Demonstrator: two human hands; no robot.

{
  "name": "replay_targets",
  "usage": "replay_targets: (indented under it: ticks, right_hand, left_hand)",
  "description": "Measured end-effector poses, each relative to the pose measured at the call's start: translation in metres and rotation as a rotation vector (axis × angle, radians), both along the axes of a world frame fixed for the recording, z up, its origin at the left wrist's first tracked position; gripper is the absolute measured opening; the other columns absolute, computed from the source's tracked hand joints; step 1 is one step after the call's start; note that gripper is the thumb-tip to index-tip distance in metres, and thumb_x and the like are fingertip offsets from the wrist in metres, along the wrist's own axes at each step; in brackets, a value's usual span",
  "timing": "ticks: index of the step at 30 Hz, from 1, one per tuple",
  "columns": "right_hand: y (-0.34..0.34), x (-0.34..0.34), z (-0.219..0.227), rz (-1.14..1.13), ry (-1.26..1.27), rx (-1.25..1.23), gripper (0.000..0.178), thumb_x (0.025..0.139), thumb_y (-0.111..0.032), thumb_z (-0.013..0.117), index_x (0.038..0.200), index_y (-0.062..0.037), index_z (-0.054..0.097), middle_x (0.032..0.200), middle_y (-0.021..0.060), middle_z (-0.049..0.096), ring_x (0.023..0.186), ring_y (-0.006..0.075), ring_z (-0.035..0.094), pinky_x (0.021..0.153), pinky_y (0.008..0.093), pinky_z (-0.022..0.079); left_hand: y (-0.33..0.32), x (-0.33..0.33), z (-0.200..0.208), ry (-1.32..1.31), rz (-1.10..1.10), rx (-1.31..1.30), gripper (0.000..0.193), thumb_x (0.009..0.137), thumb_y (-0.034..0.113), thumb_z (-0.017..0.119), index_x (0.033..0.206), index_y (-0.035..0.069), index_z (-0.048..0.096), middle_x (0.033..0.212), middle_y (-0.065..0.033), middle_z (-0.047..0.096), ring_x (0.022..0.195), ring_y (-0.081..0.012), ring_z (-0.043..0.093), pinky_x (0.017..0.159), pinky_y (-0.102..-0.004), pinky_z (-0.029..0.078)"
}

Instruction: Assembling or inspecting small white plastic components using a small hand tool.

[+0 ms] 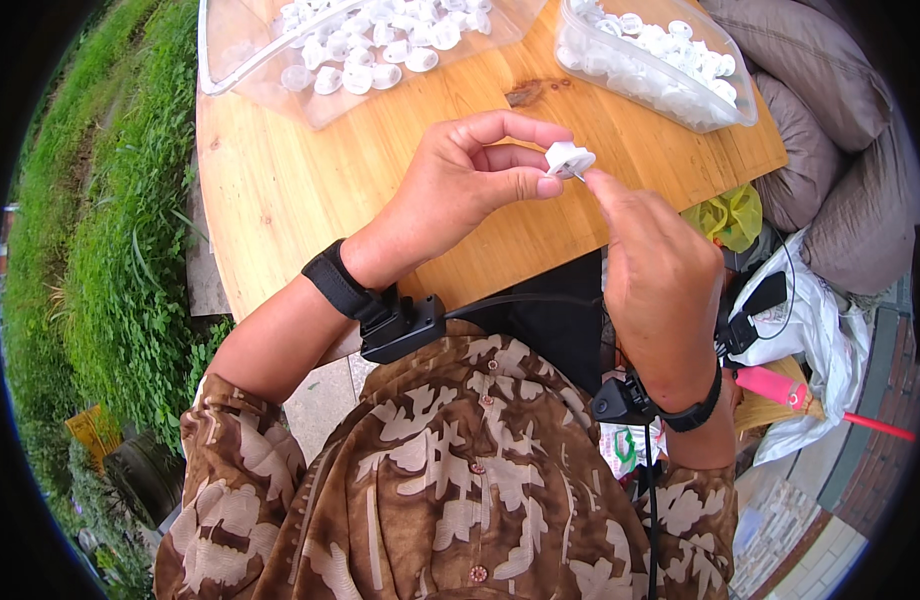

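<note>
Over the wooden table, my left hand pinches a small white plastic piece between thumb and fingers. The piece has a round, flange-like end and is tilted towards my right side. My right hand is closed, its index fingertip right beside the piece. A thin metal pin shows between that fingertip and the white piece; most of its length is hidden. Beyond my hands stands a large clear plastic bin with many similar white pieces. A smaller clear bin, at the far right, holds more white parts.
The wooden table ends just in front of my body. Grey stuffed bags crowd its right side. Below lie a yellow bag, white plastic sacking and a broom with a pink and red handle. Grass grows at left.
</note>
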State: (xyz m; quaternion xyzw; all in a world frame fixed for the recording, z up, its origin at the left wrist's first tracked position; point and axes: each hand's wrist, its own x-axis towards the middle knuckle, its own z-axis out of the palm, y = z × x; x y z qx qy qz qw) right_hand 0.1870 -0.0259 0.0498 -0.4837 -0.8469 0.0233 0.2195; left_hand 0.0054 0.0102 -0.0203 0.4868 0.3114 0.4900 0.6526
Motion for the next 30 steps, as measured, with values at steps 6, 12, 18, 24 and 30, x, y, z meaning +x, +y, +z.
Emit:
replay_targets:
  ticks: [6, 12, 18, 24, 30]
  right_hand:
    - [-0.002, -0.003, 0.001, 0.001, -0.038, -0.001, 0.034, 0.073, 0.009, 0.055, 0.103, -0.0031, 0.064, 0.080, 0.0142, 0.061, 0.070, 0.0317, 0.062, 0.060, 0.0389, 0.048]
    - [0.001, -0.005, 0.009, 0.049, -0.223, 0.048, 0.023, 0.074, 0.001, 0.057, 0.096, -0.0030, 0.063, 0.070, 0.0093, 0.056, 0.063, 0.0258, 0.060, 0.054, 0.0359, 0.047]
    - [0.005, -0.004, 0.009, 0.135, -0.347, 0.106, 0.007, 0.078, -0.006, 0.058, 0.084, -0.0038, 0.061, 0.066, 0.0059, 0.055, 0.060, 0.0215, 0.060, 0.051, 0.0329, 0.047]
    - [0.011, 0.002, 0.007, 0.128, -0.210, 0.071, 0.013, 0.075, -0.003, 0.058, 0.087, -0.0053, 0.061, 0.068, 0.0065, 0.055, 0.062, 0.0243, 0.060, 0.052, 0.0349, 0.047]
    - [0.009, 0.015, 0.011, 0.059, -0.035, 0.113, 0.036, 0.071, 0.009, 0.057, 0.103, -0.0050, 0.064, 0.077, 0.0109, 0.058, 0.068, 0.0283, 0.060, 0.059, 0.0371, 0.047]
  left_hand:
    - [-0.002, 0.000, 0.001, 0.014, 0.001, 0.018, 0.032, 0.082, -0.002, 0.065, 0.113, 0.000, 0.058, 0.106, -0.0077, 0.065, 0.097, -0.0124, 0.062, 0.089, -0.0260, 0.050]
    - [-0.003, 0.000, -0.003, 0.036, 0.024, 0.082, 0.024, 0.082, -0.005, 0.064, 0.106, -0.002, 0.062, 0.107, -0.0049, 0.062, 0.098, -0.0126, 0.061, 0.089, -0.0257, 0.050]
    - [-0.003, 0.001, -0.007, 0.084, 0.007, 0.079, 0.022, 0.083, -0.005, 0.063, 0.104, -0.002, 0.063, 0.107, -0.0043, 0.061, 0.097, -0.0120, 0.061, 0.089, -0.0254, 0.050]
    - [0.004, -0.001, -0.004, 0.063, -0.024, -0.003, 0.026, 0.084, 0.001, 0.065, 0.110, 0.000, 0.061, 0.108, -0.0060, 0.063, 0.098, -0.0123, 0.061, 0.089, -0.0257, 0.049]
    - [0.003, -0.008, -0.001, -0.102, -0.029, -0.097, 0.032, 0.087, 0.005, 0.063, 0.118, 0.003, 0.056, 0.110, -0.0063, 0.063, 0.100, -0.0138, 0.061, 0.090, -0.0273, 0.050]
